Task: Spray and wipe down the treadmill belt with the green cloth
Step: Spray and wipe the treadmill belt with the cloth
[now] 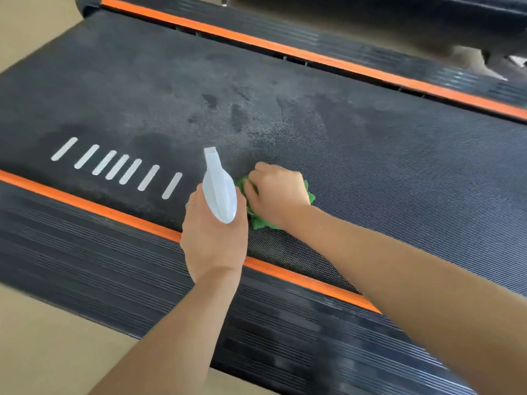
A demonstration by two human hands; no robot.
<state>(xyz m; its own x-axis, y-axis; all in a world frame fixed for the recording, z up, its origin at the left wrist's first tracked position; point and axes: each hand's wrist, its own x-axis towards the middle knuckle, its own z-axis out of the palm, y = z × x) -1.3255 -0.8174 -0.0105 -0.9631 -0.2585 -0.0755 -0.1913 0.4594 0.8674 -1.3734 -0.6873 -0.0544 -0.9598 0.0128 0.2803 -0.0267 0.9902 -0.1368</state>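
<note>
The black textured treadmill belt runs across the view, with damp dark patches and pale streaks near its middle. My left hand grips a white spray bottle over the belt's near edge, its nozzle pointing away from me. Just to its right, my right hand clutches a bunched green cloth and presses it on the belt. Most of the cloth is hidden under the hand.
Orange strips border the belt on both sides, with ribbed black side rails outside them. White stripe markings lie on the belt to the left. Beige floor shows at the lower left.
</note>
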